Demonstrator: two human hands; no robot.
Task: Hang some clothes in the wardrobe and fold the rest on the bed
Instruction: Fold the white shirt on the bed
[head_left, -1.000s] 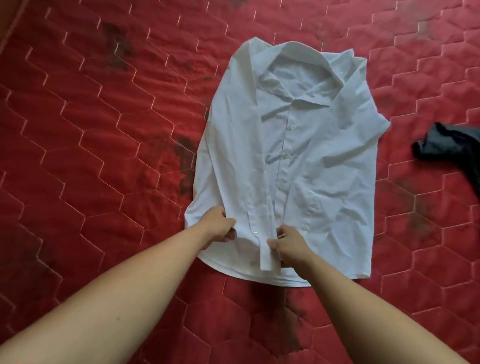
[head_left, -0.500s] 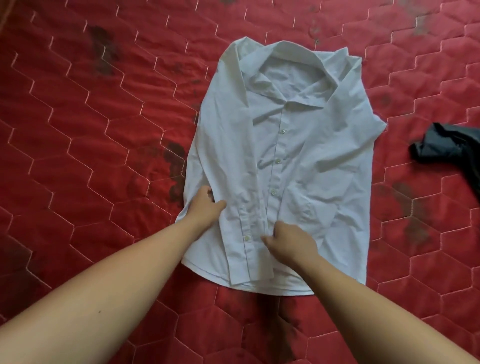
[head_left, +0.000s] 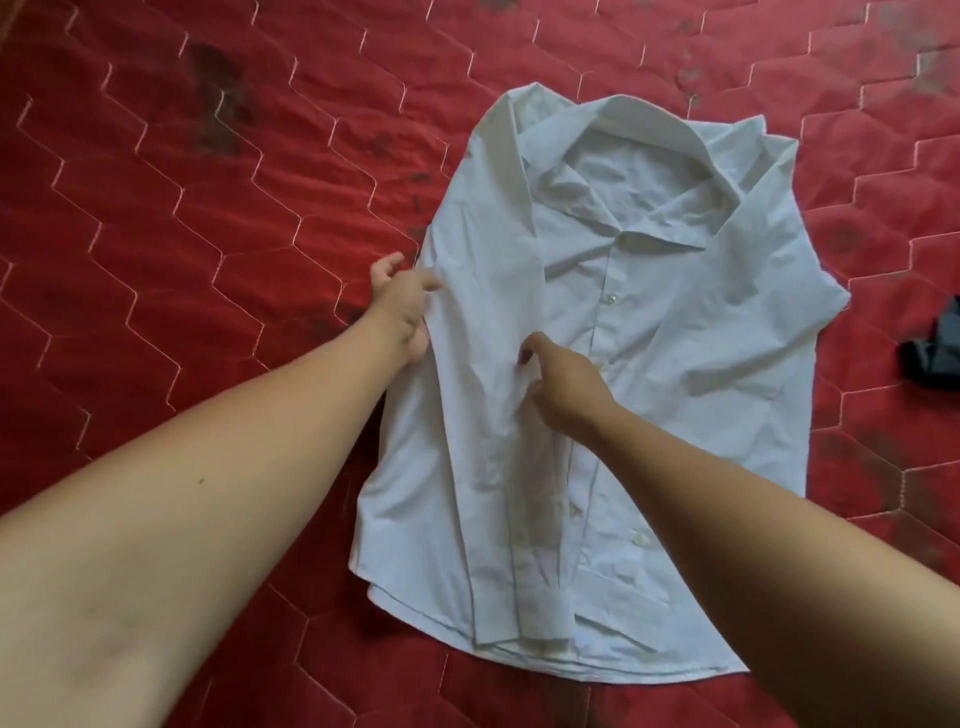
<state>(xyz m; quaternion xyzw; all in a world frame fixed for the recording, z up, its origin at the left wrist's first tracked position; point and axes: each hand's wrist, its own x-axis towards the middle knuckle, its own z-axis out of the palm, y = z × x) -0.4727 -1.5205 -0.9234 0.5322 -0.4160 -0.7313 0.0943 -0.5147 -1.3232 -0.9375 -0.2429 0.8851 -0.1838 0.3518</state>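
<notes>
A white button-up shirt (head_left: 691, 332) lies face up on the red quilted bed cover (head_left: 156, 260), collar at the far end, with its left sleeve folded lengthwise down the front. My left hand (head_left: 405, 312) grips the shirt's left side edge at mid height, fingers curled round the fabric. To its right, my right hand (head_left: 563, 387) sits on the folded sleeve beside the button placket, with curled fingertips pinching the cloth. Both forearms reach in from the bottom of the view.
A dark grey garment (head_left: 935, 358) lies crumpled at the right edge of the bed cover, apart from the shirt. Dark stains mark the red cover at the upper left and below the shirt's hem.
Both hands have moved up the shirt from near the hem to its middle. The left hand went to the left side edge, and the right hand went up along the folded sleeve.
</notes>
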